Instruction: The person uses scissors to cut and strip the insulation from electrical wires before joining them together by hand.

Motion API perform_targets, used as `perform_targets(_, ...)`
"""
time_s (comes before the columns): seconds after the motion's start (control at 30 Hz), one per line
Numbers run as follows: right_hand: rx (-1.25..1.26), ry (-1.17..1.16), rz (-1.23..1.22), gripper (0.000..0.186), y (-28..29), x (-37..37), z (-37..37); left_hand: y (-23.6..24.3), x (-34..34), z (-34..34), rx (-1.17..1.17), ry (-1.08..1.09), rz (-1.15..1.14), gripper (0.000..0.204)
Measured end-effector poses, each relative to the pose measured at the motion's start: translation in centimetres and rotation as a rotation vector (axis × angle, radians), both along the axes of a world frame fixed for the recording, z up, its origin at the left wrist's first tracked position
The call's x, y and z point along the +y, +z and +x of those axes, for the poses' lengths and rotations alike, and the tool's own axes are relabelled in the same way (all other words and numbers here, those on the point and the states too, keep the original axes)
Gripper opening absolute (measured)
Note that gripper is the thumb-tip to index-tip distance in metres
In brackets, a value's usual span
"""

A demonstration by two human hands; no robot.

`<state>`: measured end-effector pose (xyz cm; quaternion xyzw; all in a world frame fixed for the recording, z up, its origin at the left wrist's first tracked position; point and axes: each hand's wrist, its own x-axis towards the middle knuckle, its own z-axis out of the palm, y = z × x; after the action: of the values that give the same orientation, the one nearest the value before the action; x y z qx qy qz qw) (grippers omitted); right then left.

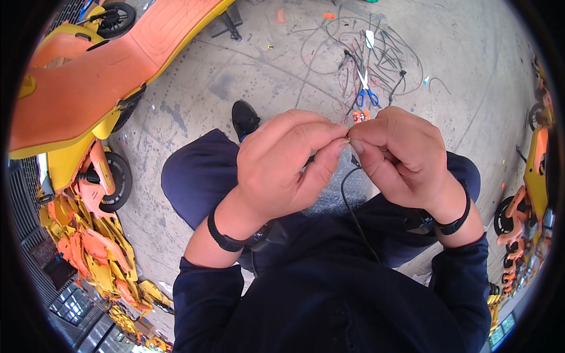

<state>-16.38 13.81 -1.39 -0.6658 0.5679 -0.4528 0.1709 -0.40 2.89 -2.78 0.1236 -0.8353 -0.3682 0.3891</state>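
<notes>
My left hand (282, 165) and my right hand (406, 162) meet at the middle, both pinched on the end of a thin wire (349, 140), whose tip is too small to make out well. A black cable (348, 200) runs from between my hands down over my lap. Sheeting that looks like bubble wrap (334, 199) lies below them, between my knees. Beyond my fingers, on the floor, are blue-handled scissors (371, 98) and a small orange item (360, 116), partly behind my right hand.
A tangle of cables (397, 53) is spread on the concrete floor (200, 82) ahead. An orange-and-yellow scooter (88, 88) stands close at left, with a pile of body panels (100, 253) below it. More scooters (532, 170) line the right. My shoe (243, 117) is left of my hands.
</notes>
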Motion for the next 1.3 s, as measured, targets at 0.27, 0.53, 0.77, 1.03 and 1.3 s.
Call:
perform_targets(0.27,0.105,0.012,-0.048,0.025,-0.4,0.0,-0.1,-0.2,0.5,0.0,-0.022,-0.004,-0.004,0.013)
perform_targets(0.53,-0.013,0.020,0.035,0.020,0.1,0.0,-0.4,-0.2,0.7,0.2,-0.006,-0.040,0.271,0.008)
perform_targets(0.77,-0.468,0.101,0.222,0.007,0.8,0.2,-0.4,-0.5,1.2,-0.3,0.129,-0.078,0.305,0.013)
perform_targets(1.03,-0.625,0.150,0.288,0.006,0.1,0.3,-0.8,-0.5,0.3,0.1,0.068,-0.133,0.339,0.009)
perform_targets(1.3,-0.875,0.222,0.392,0.007,0.3,0.1,-0.5,-0.4,0.4,0.3,0.046,-0.127,0.326,0.008)
